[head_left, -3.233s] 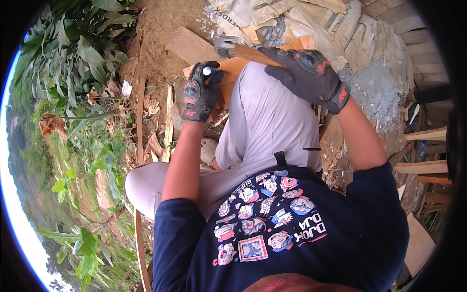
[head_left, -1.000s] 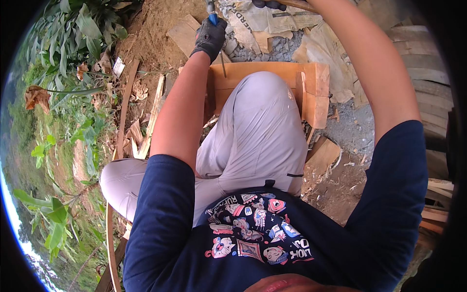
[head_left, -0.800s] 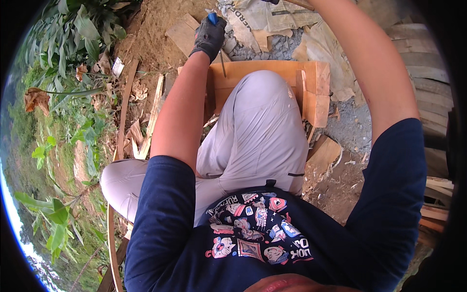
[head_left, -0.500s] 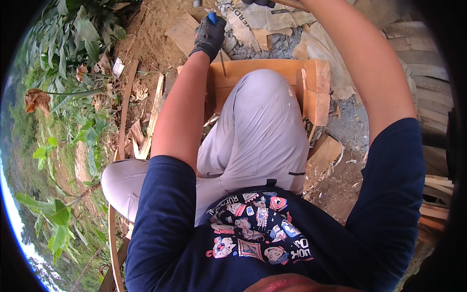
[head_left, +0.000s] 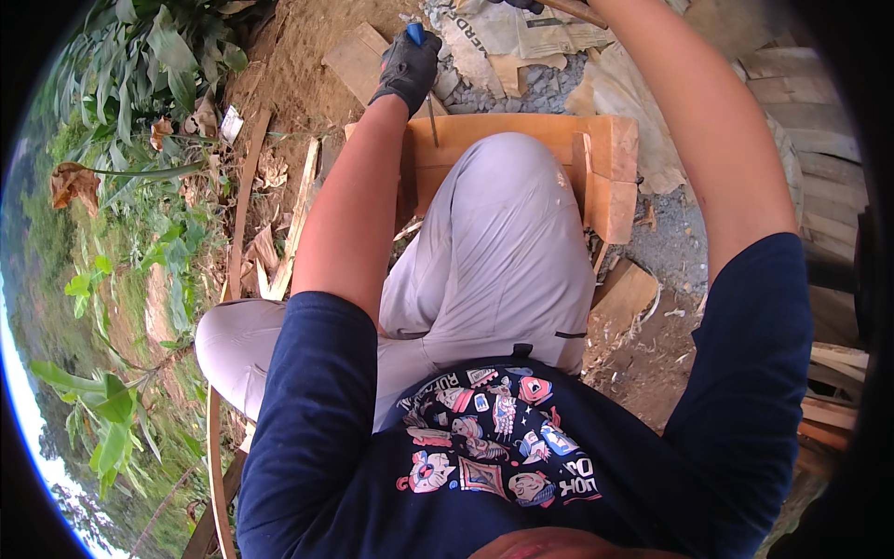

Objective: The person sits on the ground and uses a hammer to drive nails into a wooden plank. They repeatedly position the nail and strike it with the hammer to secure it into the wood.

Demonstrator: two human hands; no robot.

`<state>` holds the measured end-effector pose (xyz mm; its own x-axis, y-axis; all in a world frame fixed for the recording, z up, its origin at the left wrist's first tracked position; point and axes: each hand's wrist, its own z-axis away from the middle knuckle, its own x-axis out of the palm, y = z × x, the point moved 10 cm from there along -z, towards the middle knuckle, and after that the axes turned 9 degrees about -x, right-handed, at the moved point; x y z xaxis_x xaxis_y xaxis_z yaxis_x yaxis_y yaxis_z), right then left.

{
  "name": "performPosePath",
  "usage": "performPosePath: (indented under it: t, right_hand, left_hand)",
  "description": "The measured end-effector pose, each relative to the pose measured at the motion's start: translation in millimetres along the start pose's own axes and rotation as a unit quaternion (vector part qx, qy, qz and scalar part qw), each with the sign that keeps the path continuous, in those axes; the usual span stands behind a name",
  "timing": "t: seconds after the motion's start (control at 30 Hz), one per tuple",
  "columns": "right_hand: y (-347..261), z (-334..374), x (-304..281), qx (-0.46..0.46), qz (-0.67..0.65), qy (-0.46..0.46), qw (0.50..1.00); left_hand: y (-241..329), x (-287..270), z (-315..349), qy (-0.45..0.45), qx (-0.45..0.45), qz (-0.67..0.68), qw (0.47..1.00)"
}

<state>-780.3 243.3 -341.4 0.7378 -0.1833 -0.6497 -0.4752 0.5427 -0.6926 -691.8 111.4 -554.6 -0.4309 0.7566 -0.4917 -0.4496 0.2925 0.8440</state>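
Note:
My left hand [head_left: 410, 73], in a dark work glove, is closed around a blue-handled tool [head_left: 415, 34] with a thin metal shaft. Its shaft slants down to the upper face of an orange-brown wooden piece [head_left: 521, 125]; whether it is a chisel or a screwdriver I cannot tell. My right hand [head_left: 523, 5], also gloved, shows only partly at the top edge, gripping a wooden handle [head_left: 570, 10]. Whatever the handle belongs to lies outside the view. My bent knee rests against the wooden piece and covers part of it.
Offcuts lie around, including a flat board [head_left: 358, 65] beyond my left hand and a wood chunk [head_left: 626, 291] right of my leg. Torn paper sacking [head_left: 633, 93] covers grey gravel [head_left: 549, 84]. Leafy plants [head_left: 112, 84] grow at left; stacked planks [head_left: 810, 140] stand at right.
My right hand and the wooden handle have shifted slightly to the right. My left hand keeps its hold on the blue-handled tool at the same spot. The whole view has drifted a little.

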Motion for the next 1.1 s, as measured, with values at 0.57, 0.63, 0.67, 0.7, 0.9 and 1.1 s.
performPosePath:
  t: [0.57, 0.63, 0.67, 0.7, 0.9, 1.1]
  right_hand:
    - [27, 28, 0, 0.015, -0.116, 0.023, 0.993]
    - [36, 24, -7, -0.001, -0.127, 0.091, 0.988]
    - [37, 32, -16, -0.002, -0.129, 0.134, 0.983]
    - [31, 34, -11, -0.012, -0.167, 0.151, 0.974]
    - [36, 7, 12, -0.037, -0.197, 0.186, 0.962]
    - [57, -15, 16, -0.084, -0.128, 0.163, 0.975]
  left_hand:
    - [9, 3, 8, 0.027, 0.029, -0.009, 0.999]
    - [16, -13, 12, 0.031, -0.001, -0.007, 0.999]
    - [24, -13, 14, 0.031, -0.024, 0.000, 0.999]
    - [21, -20, 18, 0.043, -0.056, 0.002, 0.998]
    - [25, -39, 33, 0.145, -0.092, -0.053, 0.984]
    - [8, -32, 25, 0.107, -0.099, 0.108, 0.983]
